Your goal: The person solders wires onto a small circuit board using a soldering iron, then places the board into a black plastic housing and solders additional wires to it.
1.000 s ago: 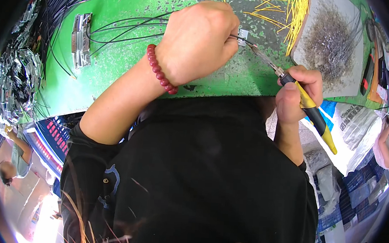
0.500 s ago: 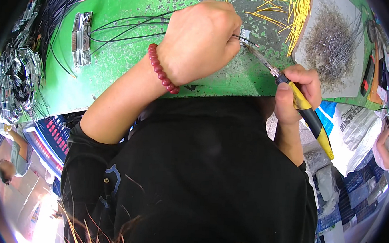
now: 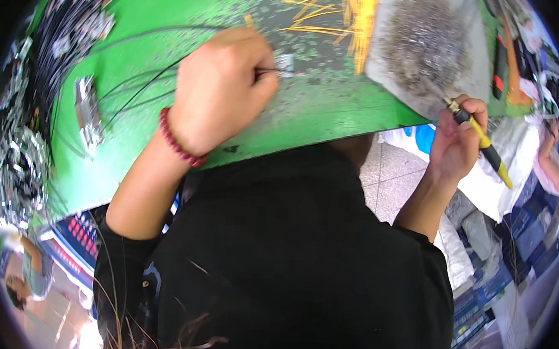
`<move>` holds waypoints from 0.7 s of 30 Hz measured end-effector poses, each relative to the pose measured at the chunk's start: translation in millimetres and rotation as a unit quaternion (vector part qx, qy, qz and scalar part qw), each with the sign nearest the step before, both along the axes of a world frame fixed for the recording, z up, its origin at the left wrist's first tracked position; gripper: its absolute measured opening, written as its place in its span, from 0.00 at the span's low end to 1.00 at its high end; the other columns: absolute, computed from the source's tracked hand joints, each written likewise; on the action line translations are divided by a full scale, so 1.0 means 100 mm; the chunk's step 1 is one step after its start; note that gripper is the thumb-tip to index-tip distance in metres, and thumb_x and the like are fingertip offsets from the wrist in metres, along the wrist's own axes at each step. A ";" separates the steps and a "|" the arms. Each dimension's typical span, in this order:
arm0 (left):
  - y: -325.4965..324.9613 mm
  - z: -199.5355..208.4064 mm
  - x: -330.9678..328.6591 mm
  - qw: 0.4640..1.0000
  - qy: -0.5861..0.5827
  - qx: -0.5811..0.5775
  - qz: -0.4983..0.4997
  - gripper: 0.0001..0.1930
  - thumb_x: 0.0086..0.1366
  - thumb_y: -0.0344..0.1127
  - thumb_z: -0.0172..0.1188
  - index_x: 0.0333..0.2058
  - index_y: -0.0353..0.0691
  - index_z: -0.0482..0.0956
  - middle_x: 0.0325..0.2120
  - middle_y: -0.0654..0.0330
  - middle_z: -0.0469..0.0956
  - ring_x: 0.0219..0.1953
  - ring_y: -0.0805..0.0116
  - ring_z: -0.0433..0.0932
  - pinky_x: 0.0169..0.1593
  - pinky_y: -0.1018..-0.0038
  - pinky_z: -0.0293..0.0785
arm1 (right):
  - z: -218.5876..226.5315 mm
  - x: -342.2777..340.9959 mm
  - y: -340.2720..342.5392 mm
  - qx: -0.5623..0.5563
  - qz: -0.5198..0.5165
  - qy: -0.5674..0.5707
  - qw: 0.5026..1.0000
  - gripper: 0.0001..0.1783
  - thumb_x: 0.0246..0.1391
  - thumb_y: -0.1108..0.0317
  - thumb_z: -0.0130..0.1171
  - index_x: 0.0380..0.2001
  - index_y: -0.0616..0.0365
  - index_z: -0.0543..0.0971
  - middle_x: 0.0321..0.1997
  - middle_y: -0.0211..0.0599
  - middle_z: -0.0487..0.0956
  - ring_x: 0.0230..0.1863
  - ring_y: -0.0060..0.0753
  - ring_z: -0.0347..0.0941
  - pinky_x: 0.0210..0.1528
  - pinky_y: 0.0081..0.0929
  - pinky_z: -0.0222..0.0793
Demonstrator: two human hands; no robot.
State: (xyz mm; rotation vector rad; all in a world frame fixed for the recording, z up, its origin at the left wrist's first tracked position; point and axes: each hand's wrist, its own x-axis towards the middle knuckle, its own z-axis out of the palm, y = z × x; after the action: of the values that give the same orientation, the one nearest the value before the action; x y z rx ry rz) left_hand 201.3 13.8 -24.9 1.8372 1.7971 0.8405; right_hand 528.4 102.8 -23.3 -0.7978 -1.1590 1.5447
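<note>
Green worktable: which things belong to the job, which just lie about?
In use, apparently:
black cable, in left hand
yellow-and-black pen-shaped tool, in right hand
grey board with tangled wire, near tool

Lying about, apparently:
thin yellow strands
shiny silver heap

I could pass along the near edge of the green table [image 3: 325,113], between the left hand [image 3: 225,75] and the grey board [image 3: 388,77]. Yellow strips [image 3: 363,32] obstruct the far side; black cables [image 3: 51,48] crowd the left.
</note>
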 end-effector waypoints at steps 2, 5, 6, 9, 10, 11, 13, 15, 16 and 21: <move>0.01 0.00 0.01 1.000 -0.011 0.009 -0.004 0.03 0.48 0.26 0.60 0.21 0.38 0.75 0.24 0.58 0.76 0.30 0.56 0.77 0.33 0.66 0.74 | 0.00 0.30 0.17 -0.003 -0.105 0.031 0.994 0.06 0.53 0.72 0.51 0.34 0.63 0.71 0.30 0.36 0.69 0.24 0.20 0.57 0.26 0.17 0.54; 0.02 0.05 0.02 0.999 -0.027 -0.012 -0.011 0.03 0.48 0.24 0.60 0.22 0.35 0.75 0.24 0.57 0.76 0.29 0.57 0.76 0.32 0.67 0.73 | -0.04 0.46 0.32 0.018 -0.221 -0.017 0.975 0.05 0.53 0.73 0.47 0.27 0.62 0.70 0.21 0.33 0.66 0.19 0.20 0.56 0.21 0.18 0.51; 0.01 0.06 0.02 1.000 -0.027 -0.008 -0.015 0.03 0.48 0.24 0.60 0.22 0.35 0.75 0.24 0.57 0.76 0.29 0.57 0.76 0.32 0.67 0.73 | -0.07 0.45 0.34 0.032 -0.229 -0.043 0.972 0.05 0.53 0.73 0.47 0.26 0.63 0.70 0.20 0.32 0.65 0.18 0.20 0.55 0.20 0.18 0.50; 0.02 0.07 0.04 0.999 -0.030 -0.018 -0.002 0.04 0.46 0.23 0.61 0.22 0.34 0.75 0.23 0.57 0.76 0.26 0.59 0.76 0.30 0.69 0.72 | -0.09 0.33 0.39 0.079 -0.252 -0.083 0.961 0.04 0.50 0.78 0.47 0.23 0.65 0.70 0.18 0.32 0.66 0.16 0.18 0.54 0.19 0.16 0.51; 0.02 0.07 0.04 0.999 -0.029 -0.018 -0.004 0.04 0.46 0.23 0.61 0.22 0.34 0.75 0.23 0.57 0.76 0.26 0.59 0.76 0.30 0.69 0.72 | -0.11 0.33 0.41 0.075 -0.237 -0.053 0.967 0.03 0.48 0.79 0.48 0.23 0.64 0.70 0.19 0.32 0.67 0.17 0.17 0.56 0.20 0.15 0.53; 0.02 0.07 0.05 0.999 -0.035 -0.026 0.000 0.04 0.46 0.22 0.61 0.22 0.34 0.75 0.23 0.57 0.76 0.26 0.59 0.76 0.30 0.69 0.72 | -0.13 0.32 0.41 0.075 -0.239 -0.053 0.967 0.03 0.48 0.79 0.48 0.23 0.64 0.70 0.19 0.32 0.67 0.17 0.17 0.56 0.20 0.15 0.53; 0.03 0.08 0.06 0.999 -0.037 -0.035 0.005 0.04 0.46 0.22 0.61 0.21 0.33 0.74 0.23 0.57 0.75 0.26 0.60 0.75 0.29 0.69 0.71 | -0.17 0.31 0.43 0.074 -0.242 -0.071 0.965 0.02 0.48 0.80 0.49 0.23 0.64 0.70 0.20 0.32 0.68 0.17 0.17 0.58 0.21 0.14 0.54; 0.04 0.10 0.06 0.998 -0.034 -0.047 0.005 0.04 0.46 0.22 0.62 0.21 0.33 0.74 0.23 0.56 0.75 0.26 0.60 0.75 0.29 0.70 0.71 | -0.20 0.33 0.43 0.078 -0.238 -0.072 0.965 0.02 0.47 0.80 0.50 0.24 0.63 0.70 0.21 0.32 0.69 0.18 0.17 0.58 0.21 0.13 0.55; 0.04 0.09 0.06 0.998 -0.034 -0.048 0.004 0.04 0.46 0.22 0.62 0.21 0.33 0.74 0.23 0.56 0.75 0.26 0.60 0.75 0.29 0.70 0.71 | -0.21 0.33 0.44 0.083 -0.240 -0.067 0.965 0.02 0.47 0.80 0.50 0.24 0.63 0.70 0.22 0.32 0.69 0.18 0.17 0.59 0.21 0.13 0.55; 0.05 0.09 0.07 0.999 -0.039 -0.033 0.001 0.05 0.46 0.22 0.61 0.21 0.32 0.73 0.23 0.56 0.75 0.26 0.59 0.75 0.30 0.69 0.71 | -0.21 0.37 0.44 0.082 -0.242 -0.041 0.966 0.03 0.47 0.81 0.49 0.25 0.62 0.70 0.22 0.32 0.69 0.18 0.17 0.59 0.21 0.13 0.55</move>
State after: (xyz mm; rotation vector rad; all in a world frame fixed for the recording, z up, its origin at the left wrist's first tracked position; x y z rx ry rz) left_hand 208.4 18.7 -16.1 1.7390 1.7576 0.8318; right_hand 565.1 146.5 -44.3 -0.9562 -1.0374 1.0080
